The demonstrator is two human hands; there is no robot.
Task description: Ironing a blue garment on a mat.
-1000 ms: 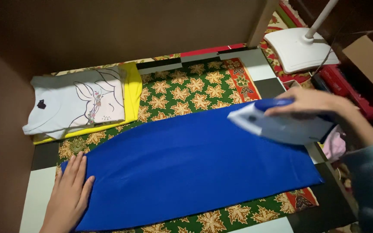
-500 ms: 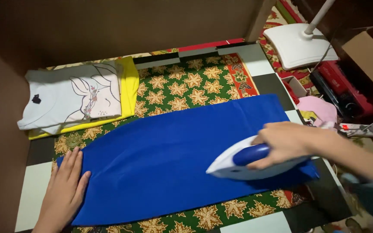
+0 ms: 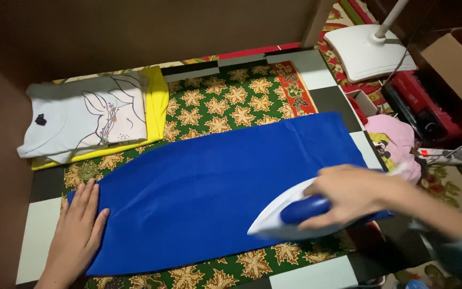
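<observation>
**A:** Two hands work one long blue cloth (image 3: 225,187), spread flat over a green and gold patterned mat (image 3: 225,107) on the checkered floor (image 3: 38,235). What could go wrong here?

**B:** The biggest risk is the cloth itself: the left hand (image 3: 78,230) lies flat on its left end, fingers together, pinning only that end. If the iron drags, the loose middle may bunch and a crease be pressed in.

**A:** And the iron?

**B:** The white iron with a blue handle (image 3: 290,214) sits at the cloth's near right edge, the right hand (image 3: 348,195) with fingers wrapped round the handle. It could run off the hem onto the mat, or scorch if it rests too long. Its cord is probably off to the right; blur there makes it hard to tell.

**A:** Anything else nearby?

**B:** Folded shirts, white over yellow (image 3: 92,120), lie well apart at the far left.

**A:** What differs from a second ago?

**B:** The iron has come from the far right corner to the near edge, further left. The left hand has held its place.
</observation>
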